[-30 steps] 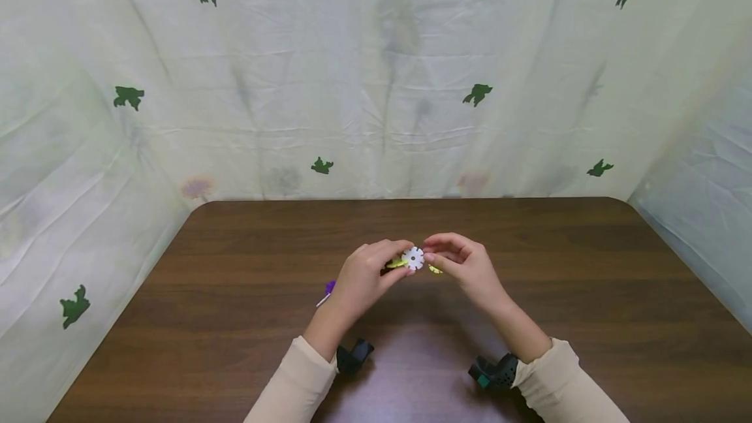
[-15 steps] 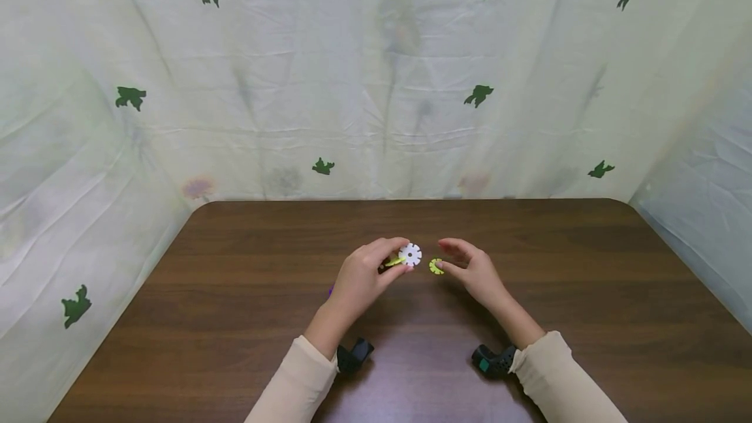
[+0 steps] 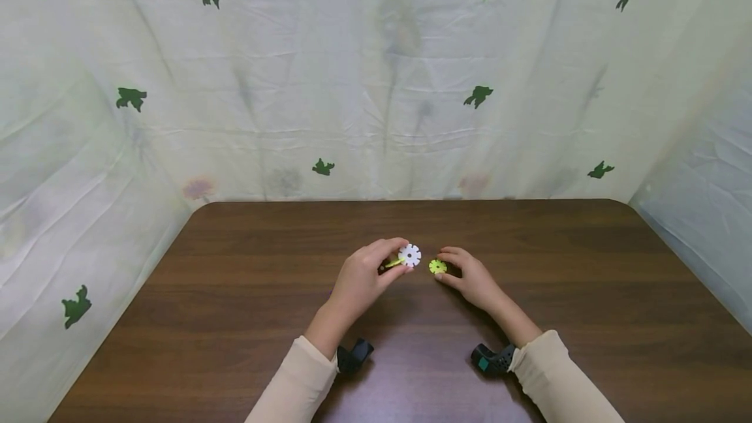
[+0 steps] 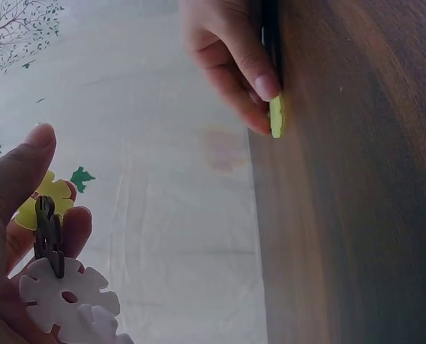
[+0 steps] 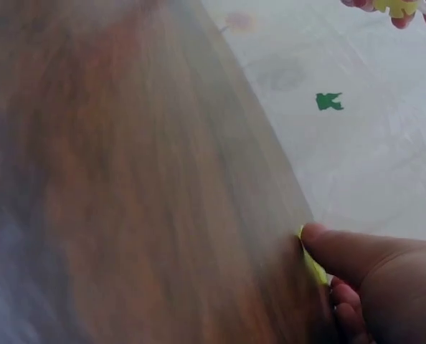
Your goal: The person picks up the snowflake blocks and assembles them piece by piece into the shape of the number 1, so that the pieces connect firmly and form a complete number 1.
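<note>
My left hand (image 3: 365, 274) grips a small cluster of notched plastic discs above the table. In the left wrist view a white disc (image 4: 46, 302) joins a dark disc (image 4: 49, 233), and a yellow disc (image 4: 55, 190) sits by the fingers. Part of another white piece (image 4: 102, 321) shows below. Across a short gap, my right hand (image 3: 476, 284) pinches a loose yellow-green disc (image 3: 435, 270) by its right side. The left wrist view shows this disc edge-on between thumb and fingers; whether it touches the table is unclear.
A brown wooden table (image 3: 247, 331) extends under both hands. Pale curtains (image 3: 364, 83) with green leaf shapes hang behind it and at the sides. Black wrist devices (image 3: 355, 356) are strapped at both cuffs.
My right hand has left the white disc, moved slightly right and down, and taken hold of the yellow-green disc. The left hand's cluster shifted slightly. A purple piece behind the left wrist is now nearly hidden.
</note>
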{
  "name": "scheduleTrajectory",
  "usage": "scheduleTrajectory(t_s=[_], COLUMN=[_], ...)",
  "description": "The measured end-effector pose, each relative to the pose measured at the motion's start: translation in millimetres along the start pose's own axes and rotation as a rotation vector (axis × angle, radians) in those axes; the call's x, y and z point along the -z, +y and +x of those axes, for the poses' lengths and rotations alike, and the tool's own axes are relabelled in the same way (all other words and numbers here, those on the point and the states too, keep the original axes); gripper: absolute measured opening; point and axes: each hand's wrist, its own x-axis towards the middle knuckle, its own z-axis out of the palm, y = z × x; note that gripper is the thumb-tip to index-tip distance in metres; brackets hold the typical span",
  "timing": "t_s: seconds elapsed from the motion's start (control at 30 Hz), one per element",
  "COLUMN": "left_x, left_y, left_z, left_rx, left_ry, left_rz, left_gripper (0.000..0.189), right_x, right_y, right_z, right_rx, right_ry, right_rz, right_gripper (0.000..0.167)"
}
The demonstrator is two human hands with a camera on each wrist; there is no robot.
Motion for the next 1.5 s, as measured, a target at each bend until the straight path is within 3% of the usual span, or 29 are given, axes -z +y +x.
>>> scheduleTrajectory(t_s=[0.17,0.4,0.7,0.83,1.13,1.5], left_x=[-0.8,-1.1,-1.0,-1.7,-2.6,-3.4], left_y=[-0.7,-0.6,0.1,-0.3,-0.1,0.9], left_z=[-0.2,-1.0,-0.9,-0.7,-0.8,-0.7], left_rx=[0.001,0.008,0.007,0.007,0.008,-0.003], left_ry=[0.001,-0.012,-0.012,-0.015,-0.023,-0.045], left_rz=[0.001,0.004,-0.005,-0.008,-0.011,-0.027], left_gripper=[0.037,0.037,0.037,0.037,0.038,0.036], right_x=[-1.8,1.4,14.5,23.7,41.7,41.9], right_y=[-1.5,-5.7,-18.9,-29.9,-55.4,-67.6], right_z=[-0.2,-1.9,2.0,2.0,-1.7,-6.1], right_rx=[-0.037,-0.048,-0.106,-0.112,-0.024,0.109], right_ry=[0.032,0.044,0.106,0.116,0.149,0.144], right_rz=[0.037,0.11,0.4,0.471,0.629,0.593], right_gripper=[0.025,0.024,0.021,0.019,0.019,0.012])
